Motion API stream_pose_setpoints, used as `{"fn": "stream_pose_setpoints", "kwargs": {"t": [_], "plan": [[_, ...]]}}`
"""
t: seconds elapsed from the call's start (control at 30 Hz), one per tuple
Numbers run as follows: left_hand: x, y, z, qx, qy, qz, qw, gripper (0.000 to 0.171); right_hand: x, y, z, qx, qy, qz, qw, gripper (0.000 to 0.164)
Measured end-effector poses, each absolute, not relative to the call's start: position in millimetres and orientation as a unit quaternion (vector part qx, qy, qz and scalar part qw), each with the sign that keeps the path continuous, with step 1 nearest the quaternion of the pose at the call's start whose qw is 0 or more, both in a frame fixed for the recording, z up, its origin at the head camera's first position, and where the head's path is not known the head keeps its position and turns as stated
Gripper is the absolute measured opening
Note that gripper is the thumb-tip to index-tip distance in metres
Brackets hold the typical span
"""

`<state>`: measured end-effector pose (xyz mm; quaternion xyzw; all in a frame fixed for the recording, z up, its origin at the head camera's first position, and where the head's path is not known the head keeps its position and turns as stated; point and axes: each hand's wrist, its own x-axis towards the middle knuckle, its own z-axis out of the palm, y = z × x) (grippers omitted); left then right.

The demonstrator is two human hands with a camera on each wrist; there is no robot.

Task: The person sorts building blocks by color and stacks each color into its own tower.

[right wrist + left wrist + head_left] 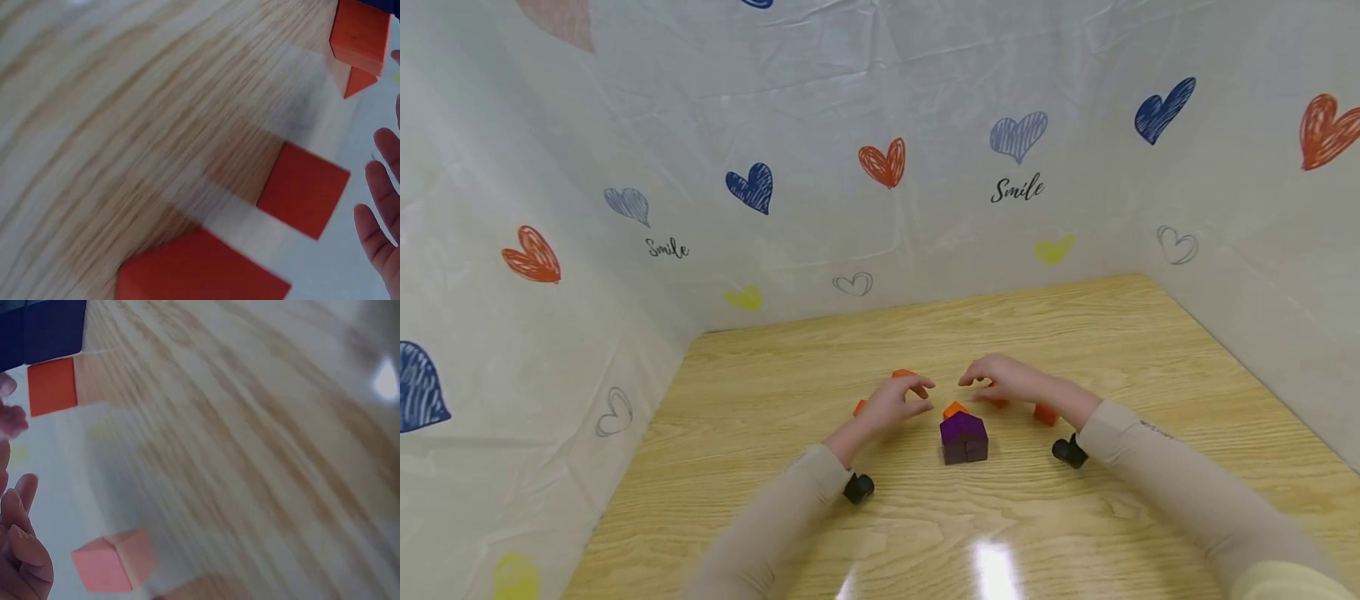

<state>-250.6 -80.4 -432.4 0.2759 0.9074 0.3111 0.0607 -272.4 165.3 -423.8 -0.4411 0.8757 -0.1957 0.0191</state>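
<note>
Purple blocks [964, 429]: They sit on the worktop [737, 400] facing me, an orange block [956, 409] just behind.
Left hand [897, 403]: I see it beyond the purple blocks, to their left, grip wide, as far as my cropped wrist view lets me judge.
Right hand [1009, 379]: Beyond the purple blocks, to their right, grip wide, fingers apart near a red block [304, 190].

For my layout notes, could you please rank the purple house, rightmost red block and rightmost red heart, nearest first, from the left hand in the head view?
1. Purple house, right of the left hand.
2. Rightmost red block, near the right hand.
3. Rightmost red heart, far right on the sheet.
</note>
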Motion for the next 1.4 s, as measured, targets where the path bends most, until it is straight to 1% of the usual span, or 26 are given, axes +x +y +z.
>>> {"fn": "stream_pose_setpoints", "kwargs": {"t": [0.2, 0.53, 0.7, 0.87, 0.93, 1.1, 1.27, 1.4], "plan": [[-257.2, -65.8, -442.0, 0.254, 0.903, 0.334, 0.096, 0.028, -280.6, 151.4, -430.5, -0.475, 0.853, -0.210, 0.057, 0.026], [-260.6, -59.4, -448.8, 0.242, 0.898, 0.340, 0.137, 0.029, -279.8, 148.5, -426.7, -0.468, 0.844, -0.231, 0.121, 0.024], [-261.4, -57.7, -449.9, 0.236, 0.900, 0.342, 0.134, 0.028, -279.6, 149.0, -427.3, -0.462, 0.844, -0.237, 0.131, 0.024], [-262.4, -58.0, -449.3, 0.221, 0.903, 0.345, 0.127, 0.027, -281.1, 148.6, -430.0, -0.434, 0.854, -0.247, 0.147, 0.026], [-262.9, -57.9, -448.5, 0.226, 0.905, 0.341, 0.118, 0.027, -281.5, 148.3, -430.8, -0.416, 0.861, -0.251, 0.150, 0.026], [-266.6, -56.7, -450.0, 0.227, 0.914, 0.322, 0.099, 0.024, -284.7, 147.9, -434.6, -0.390, 0.874, -0.255, 0.136, 0.026], [-270.4, -55.7, -452.2, 0.216, 0.919, 0.314, 0.103, 0.023, -288.1, 147.2, -436.5, -0.370, 0.883, -0.258, 0.131, 0.025], [-269.6, -55.3, -452.5, 0.204, 0.916, 0.324, 0.118, 0.026, -288.6, 147.9, -437.5, -0.369, 0.884, -0.256, 0.125, 0.026]]}}
